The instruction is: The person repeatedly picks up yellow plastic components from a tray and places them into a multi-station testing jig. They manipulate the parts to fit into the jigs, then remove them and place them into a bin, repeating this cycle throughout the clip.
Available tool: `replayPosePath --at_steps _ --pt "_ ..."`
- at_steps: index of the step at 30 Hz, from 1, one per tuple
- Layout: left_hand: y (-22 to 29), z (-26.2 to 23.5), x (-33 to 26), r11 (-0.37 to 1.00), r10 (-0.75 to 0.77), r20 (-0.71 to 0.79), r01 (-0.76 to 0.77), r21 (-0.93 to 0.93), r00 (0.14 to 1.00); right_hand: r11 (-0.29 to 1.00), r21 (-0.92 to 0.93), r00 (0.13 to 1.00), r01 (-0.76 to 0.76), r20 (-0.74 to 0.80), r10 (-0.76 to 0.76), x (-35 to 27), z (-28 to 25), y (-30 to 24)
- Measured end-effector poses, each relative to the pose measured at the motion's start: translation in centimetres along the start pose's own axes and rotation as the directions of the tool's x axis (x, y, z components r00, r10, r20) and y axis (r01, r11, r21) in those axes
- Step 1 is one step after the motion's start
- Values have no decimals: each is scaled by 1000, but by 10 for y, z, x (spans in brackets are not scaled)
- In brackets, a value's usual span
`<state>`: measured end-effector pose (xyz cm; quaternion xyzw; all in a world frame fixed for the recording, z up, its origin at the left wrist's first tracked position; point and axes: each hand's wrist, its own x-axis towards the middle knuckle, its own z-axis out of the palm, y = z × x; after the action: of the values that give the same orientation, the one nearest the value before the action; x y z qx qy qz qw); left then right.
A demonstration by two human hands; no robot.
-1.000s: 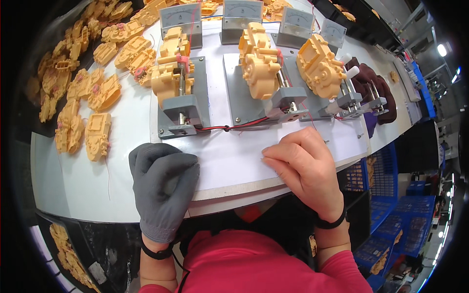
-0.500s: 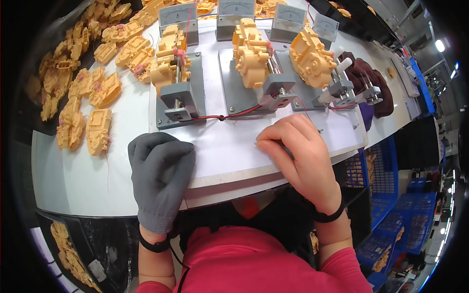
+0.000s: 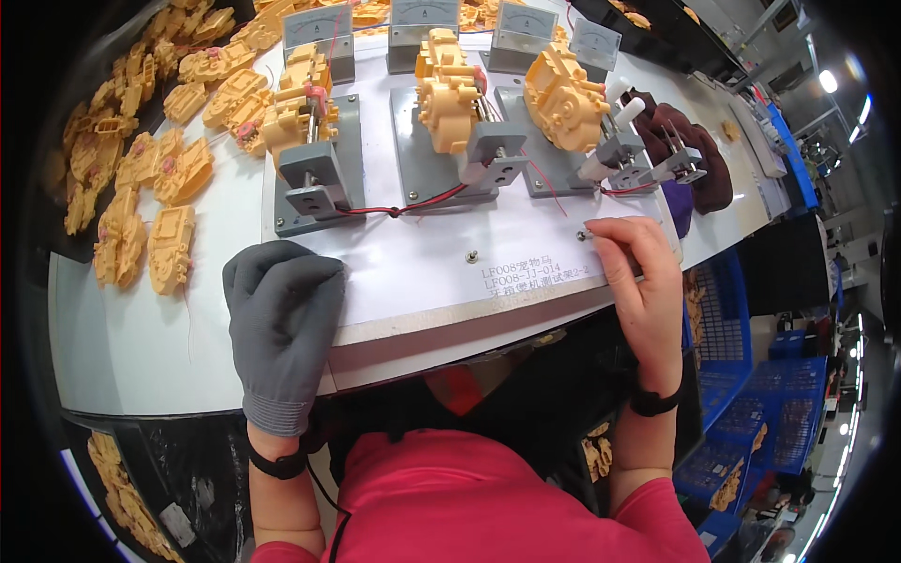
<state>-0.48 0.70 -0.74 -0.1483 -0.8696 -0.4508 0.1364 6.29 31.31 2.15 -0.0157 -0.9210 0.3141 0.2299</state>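
My left hand [image 3: 282, 324], in a grey glove, rests curled on the near edge of a white board [image 3: 422, 267]. My bare right hand [image 3: 638, 277] lies on the board's right end, fingers bent near a small screw [image 3: 582, 235]. On the board stand three grey metal clamp fixtures, each holding a yellow plastic gearbox: left [image 3: 300, 103], middle [image 3: 449, 89], right [image 3: 563, 94]. Red and black wires [image 3: 404, 208] run along the fixtures' front edges. Neither hand holds anything.
Several loose yellow gearbox parts [image 3: 150, 188] lie piled at the left of the white table. Grey meters [image 3: 422, 19] stand behind the fixtures. A dark brown cloth [image 3: 694, 155] lies at the right. Blue crates [image 3: 779, 394] sit below right.
My right hand has slid from the board's middle to its right end, uncovering a printed label. The view has tipped down slightly. My left hand has stayed in place.
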Motion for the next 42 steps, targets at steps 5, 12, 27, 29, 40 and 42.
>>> replayPosePath --at_steps 5,12,27,29,40,42 --pt "0 0 1 1000 13 -6 -13 -20 1000 999 -25 999 27 -24 -27 7 7 4" --pt "1 1 -1 998 -15 -4 15 -55 1000 1000 3 1000 3 -17 -3 9 9 4" --pt "0 2 0 1000 -6 0 6 -12 1000 1000 25 1000 8 -5 -8 5 10 11" --pt "0 -1 0 1000 0 9 0 -14 1000 999 40 1000 4 -6 -4 6 11 10" --pt "1 -1 -2 999 3 -15 -3 -42 1000 1000 9 998 -29 -48 29 2 11 6" --pt "1 -3 -1 1000 28 -9 -28 -10 1000 1000 8 998 -24 -53 24 2 13 5"
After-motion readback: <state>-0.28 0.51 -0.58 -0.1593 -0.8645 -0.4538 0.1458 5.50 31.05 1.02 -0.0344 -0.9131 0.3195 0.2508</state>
